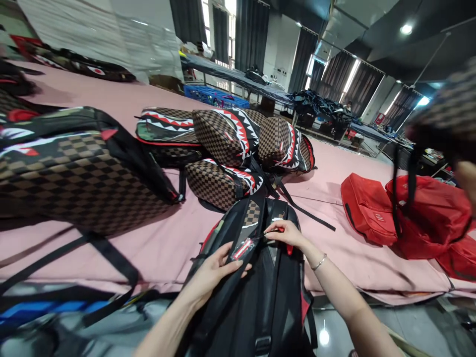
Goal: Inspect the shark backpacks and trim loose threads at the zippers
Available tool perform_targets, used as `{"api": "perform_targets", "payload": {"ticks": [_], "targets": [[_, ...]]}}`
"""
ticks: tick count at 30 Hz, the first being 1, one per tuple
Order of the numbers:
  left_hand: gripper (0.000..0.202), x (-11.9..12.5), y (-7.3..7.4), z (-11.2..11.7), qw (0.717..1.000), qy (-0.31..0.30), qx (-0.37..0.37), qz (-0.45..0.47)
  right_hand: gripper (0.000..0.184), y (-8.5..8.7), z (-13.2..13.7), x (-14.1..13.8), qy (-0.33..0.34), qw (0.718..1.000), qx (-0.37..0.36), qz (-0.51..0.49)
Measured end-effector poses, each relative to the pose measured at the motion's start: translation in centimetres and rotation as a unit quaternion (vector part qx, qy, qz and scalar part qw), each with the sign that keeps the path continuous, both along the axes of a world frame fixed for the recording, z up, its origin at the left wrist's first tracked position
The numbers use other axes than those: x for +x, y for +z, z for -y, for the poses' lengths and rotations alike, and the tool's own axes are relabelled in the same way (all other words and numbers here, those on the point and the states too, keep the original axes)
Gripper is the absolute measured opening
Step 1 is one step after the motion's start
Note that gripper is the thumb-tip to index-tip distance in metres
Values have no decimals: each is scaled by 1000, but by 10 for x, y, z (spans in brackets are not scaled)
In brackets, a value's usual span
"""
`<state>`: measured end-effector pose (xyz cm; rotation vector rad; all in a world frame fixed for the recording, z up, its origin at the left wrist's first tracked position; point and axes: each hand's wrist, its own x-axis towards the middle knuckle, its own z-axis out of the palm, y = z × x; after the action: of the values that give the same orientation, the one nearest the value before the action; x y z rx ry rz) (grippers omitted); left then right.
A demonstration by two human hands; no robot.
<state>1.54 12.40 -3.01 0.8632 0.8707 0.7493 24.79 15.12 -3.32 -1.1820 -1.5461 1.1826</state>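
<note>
Grips smooth black shoulder strap (243,271) in left hand (223,265), thumb on top, fingers curled under, next to flat red-and-white label (243,249) in shiny clear plastic. Curls right hand (284,235) around small red item (289,249), thumb and fingertip pinched together just beside label; can't tell what's between them, too small. Wears thin metal bracelet (320,262) on right wrist. Has black backpack (256,302) directly in front, between forearms, strap side up, at near edge of table with creased pink cover (320,255); shows long webbing, square buckle (263,342), checkered patch near top. Just beyond, 4 rounded bags (226,136) in brown-black check, with jagged red-and-white teeth print. At left, 1 bulky checkered bag (82,178), boxy base. At right, soft, wrinkled red bags (372,213); above, blurred checkered bag (455,109) near co-worker's hand (467,181).
</note>
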Motion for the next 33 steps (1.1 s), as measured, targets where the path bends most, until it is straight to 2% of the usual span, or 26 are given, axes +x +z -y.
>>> {"api": "perform_targets", "payload": {"ticks": [5,11,17,22,27,33], "targets": [[86,-21,1,-6,1000,-2,-23,-20,36,7,-21,3,67,996,15,50],[89,-21,-7,-5,1000,-13,-27,11,37,13,-38,-3,135,987,-5,83],[95,-23,-12,-6,1000,-4,-25,0,34,20,-49,-9,212,972,-21,100],[99,-23,-13,-7,1000,-16,-19,2,34,28,-55,-13,229,964,-11,136],[101,-23,-11,-6,1000,-9,-21,-5,36,24,-61,-10,233,964,-19,124],[98,-24,-22,-9,1000,1,-28,6,37,23,-65,-2,232,965,-32,119]]}}
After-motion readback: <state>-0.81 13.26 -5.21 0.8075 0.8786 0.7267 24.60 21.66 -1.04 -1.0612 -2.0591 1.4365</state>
